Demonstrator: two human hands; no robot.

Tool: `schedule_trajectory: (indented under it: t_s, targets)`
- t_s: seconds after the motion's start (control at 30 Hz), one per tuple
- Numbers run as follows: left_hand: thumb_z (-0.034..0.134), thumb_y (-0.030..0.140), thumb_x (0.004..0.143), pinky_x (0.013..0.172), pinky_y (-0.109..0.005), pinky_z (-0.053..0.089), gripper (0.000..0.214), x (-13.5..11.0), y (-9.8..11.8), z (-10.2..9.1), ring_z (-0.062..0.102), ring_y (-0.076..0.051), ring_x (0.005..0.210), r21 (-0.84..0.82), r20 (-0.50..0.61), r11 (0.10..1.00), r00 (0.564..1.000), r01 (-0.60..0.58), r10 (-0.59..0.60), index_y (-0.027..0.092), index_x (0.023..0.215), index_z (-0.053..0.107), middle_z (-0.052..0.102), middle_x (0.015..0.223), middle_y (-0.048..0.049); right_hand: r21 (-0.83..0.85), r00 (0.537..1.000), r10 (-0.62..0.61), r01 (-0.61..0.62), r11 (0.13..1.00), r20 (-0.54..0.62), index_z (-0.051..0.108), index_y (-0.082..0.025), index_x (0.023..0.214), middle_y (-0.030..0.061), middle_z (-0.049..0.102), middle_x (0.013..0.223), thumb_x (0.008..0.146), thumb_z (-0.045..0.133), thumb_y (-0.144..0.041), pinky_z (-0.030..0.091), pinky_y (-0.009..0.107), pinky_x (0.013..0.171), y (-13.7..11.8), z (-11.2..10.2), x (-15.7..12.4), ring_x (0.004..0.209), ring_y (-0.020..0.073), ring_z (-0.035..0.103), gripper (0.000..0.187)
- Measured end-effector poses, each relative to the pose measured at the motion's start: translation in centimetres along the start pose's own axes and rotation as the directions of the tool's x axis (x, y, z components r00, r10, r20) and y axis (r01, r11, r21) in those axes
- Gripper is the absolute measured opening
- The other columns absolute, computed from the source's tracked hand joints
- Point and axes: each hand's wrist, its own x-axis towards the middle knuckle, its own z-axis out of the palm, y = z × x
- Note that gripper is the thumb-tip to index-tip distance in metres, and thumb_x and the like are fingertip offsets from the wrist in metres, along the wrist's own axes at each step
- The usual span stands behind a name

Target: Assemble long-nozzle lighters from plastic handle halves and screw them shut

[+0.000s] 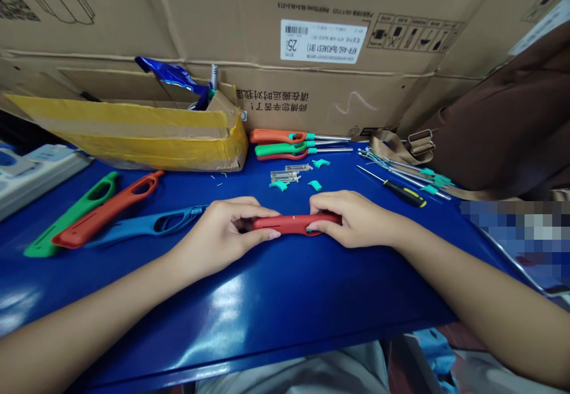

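At table centre, the left hand (pixel 225 231) and right hand (pixel 351 219) each close on one end of a red handle (pixel 291 223), held low over the blue table (pixel 267 299). Judged risk: an uneven squeeze could twist it out of the fingers. Small teal clips (pixel 279 186) at 12 o'clock could scatter if struck. A blue handle (pixel 146 225) at 9 o'clock crowds the left hand.

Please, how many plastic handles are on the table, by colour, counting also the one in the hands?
Green handles: 2
Blue handle: 1
Red or orange handles: 4
Total: 7
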Motion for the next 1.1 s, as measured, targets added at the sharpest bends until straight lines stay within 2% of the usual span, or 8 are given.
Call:
schedule_trajectory:
  t_s: [0.1, 0.23, 0.37, 0.43, 0.53, 0.67, 0.9, 1.1]
  targets:
    - [0.073, 0.044, 0.089, 0.057, -0.025, 0.050, 0.032, -0.1, 0.2, 0.1, 0.066, -0.017, 0.071, 0.064, -0.001, 0.998, 1.000, -0.028, 0.028, 0.021, 0.110, 0.080, 0.072, 0.088, -0.0050, -0.028, 0.998, 0.039, -0.038, 0.999, 0.041, 0.060, -0.019, 0.086, -0.0004, 0.066, 0.081, 0.098, 0.057, -0.029, 0.029, 0.026, 0.062, -0.4, -0.2, -0.1, 0.069, 0.0133, 0.054, 0.016]
    - [0.063, 0.039, 0.097, 0.077, -0.029, 0.055, 0.032, 0.0, -0.1, -0.1, 0.070, -0.020, 0.087, 0.229, 0.009, 0.958, 0.985, -0.172, 0.175, 0.020, 0.118, 0.077, 0.075, 0.100, -0.0075, -0.033, 0.998, 0.053, -0.052, 0.998, 0.046, 0.064, -0.019, 0.086, 0.0007, 0.066, 0.082, 0.097, 0.060, -0.033, 0.031, 0.026, 0.062, -0.2, -0.3, 0.0, 0.069, 0.0131, 0.053, 0.019]
    - [0.057, 0.037, 0.101, 0.087, -0.032, 0.055, 0.032, 0.2, -0.8, -0.4, 0.069, -0.020, 0.095, 0.353, 0.043, 0.896, 0.962, -0.268, 0.271, 0.019, 0.119, 0.076, 0.071, 0.105, -0.0086, -0.042, 0.987, 0.087, -0.093, 0.995, -0.132, 0.068, -0.019, 0.088, 0.0023, 0.069, 0.085, 0.097, 0.061, -0.044, 0.038, 0.027, 0.067, 0.8, -0.9, 0.0, 0.075, 0.0150, 0.058, 0.027]
    - [0.056, 0.036, 0.101, 0.091, -0.034, 0.055, 0.032, 0.2, -1.0, -0.5, 0.068, -0.021, 0.099, 0.394, 0.042, 0.875, 0.957, -0.280, 0.287, 0.018, 0.118, 0.076, 0.070, 0.108, -0.0089, -0.129, 0.936, 0.154, -0.203, 0.971, -0.316, 0.069, -0.019, 0.089, 0.0043, 0.071, 0.088, 0.099, 0.056, -0.041, 0.039, 0.029, 0.069, 1.7, -1.8, -0.2, 0.076, 0.0171, 0.060, 0.028]
    - [0.058, 0.036, 0.100, 0.091, -0.035, 0.054, 0.032, 0.1, -1.1, -0.5, 0.066, -0.021, 0.100, 0.440, 0.034, 0.851, 0.952, -0.288, 0.305, 0.018, 0.119, 0.075, 0.068, 0.110, -0.0087, -0.259, 0.783, 0.286, -0.487, 0.834, -0.552, 0.069, -0.019, 0.087, 0.0073, 0.073, 0.091, 0.094, 0.055, -0.025, 0.038, 0.031, 0.067, 3.4, -3.8, -1.2, 0.080, 0.0221, 0.062, 0.017]
    - [0.063, 0.037, 0.097, 0.090, -0.036, 0.055, 0.035, -0.1, -1.0, -0.4, 0.066, -0.022, 0.100, 0.465, 0.073, 0.828, 0.946, -0.313, 0.317, 0.016, 0.123, 0.073, 0.069, 0.112, -0.0090, -0.279, 0.686, 0.439, -0.673, 0.685, -0.580, 0.069, -0.018, 0.092, 0.0112, 0.071, 0.093, 0.081, 0.063, -0.018, 0.039, 0.034, 0.065, 5.9, -5.8, -2.5, 0.081, 0.0275, 0.063, 0.012]
    - [0.061, 0.040, 0.099, 0.089, -0.038, 0.056, 0.037, 0.1, -1.3, -0.6, 0.066, -0.023, 0.097, 0.462, 0.111, 0.829, 0.948, -0.316, 0.299, 0.014, 0.122, 0.073, 0.068, 0.106, -0.0094, -0.108, 0.877, 0.206, -0.277, 0.955, -0.434, 0.068, -0.019, 0.102, 0.0067, 0.068, 0.096, 0.092, 0.066, -0.041, 0.049, 0.032, 0.072, 5.3, -3.0, -0.4, 0.077, 0.0193, 0.060, 0.024]
    - [0.056, 0.040, 0.100, 0.090, -0.042, 0.055, 0.035, -0.1, -1.2, -0.9, 0.064, -0.026, 0.100, 0.534, 0.145, 0.804, 0.965, -0.261, 0.217, 0.016, 0.122, 0.070, 0.065, 0.108, -0.0098, -0.034, 0.968, 0.090, -0.101, 0.994, -0.232, 0.067, -0.023, 0.112, 0.0069, 0.063, 0.113, 0.094, 0.066, -0.029, 0.049, 0.031, 0.078, 4.0, -0.3, 0.6, 0.088, 0.0180, 0.061, 0.019]
